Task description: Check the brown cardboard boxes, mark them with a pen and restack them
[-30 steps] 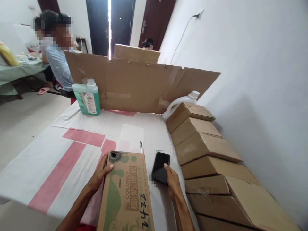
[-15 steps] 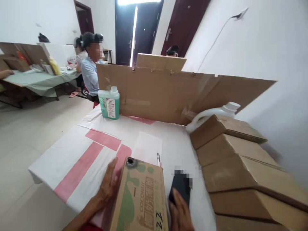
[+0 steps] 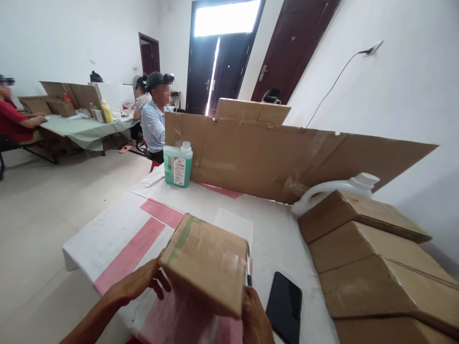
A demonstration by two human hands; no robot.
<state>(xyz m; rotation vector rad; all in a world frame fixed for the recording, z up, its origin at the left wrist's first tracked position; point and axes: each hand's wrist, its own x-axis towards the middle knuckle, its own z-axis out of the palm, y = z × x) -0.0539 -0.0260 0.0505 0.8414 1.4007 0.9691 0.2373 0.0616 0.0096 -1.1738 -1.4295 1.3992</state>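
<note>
Above table (image 3: 114,229): both hands now grip tilted-up box (image 3: 206,260); phone (image 3: 285,306) released.

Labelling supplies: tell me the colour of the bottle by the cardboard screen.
Green bottle, white cap; head view.

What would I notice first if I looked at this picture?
First, the cardboard box tipped up off the table, with the left hand on its left edge and the right hand under its near right corner. Next, the row of brown cartons leaning along the right side. Then the green bottle standing at the far end by the cardboard screen.
</note>
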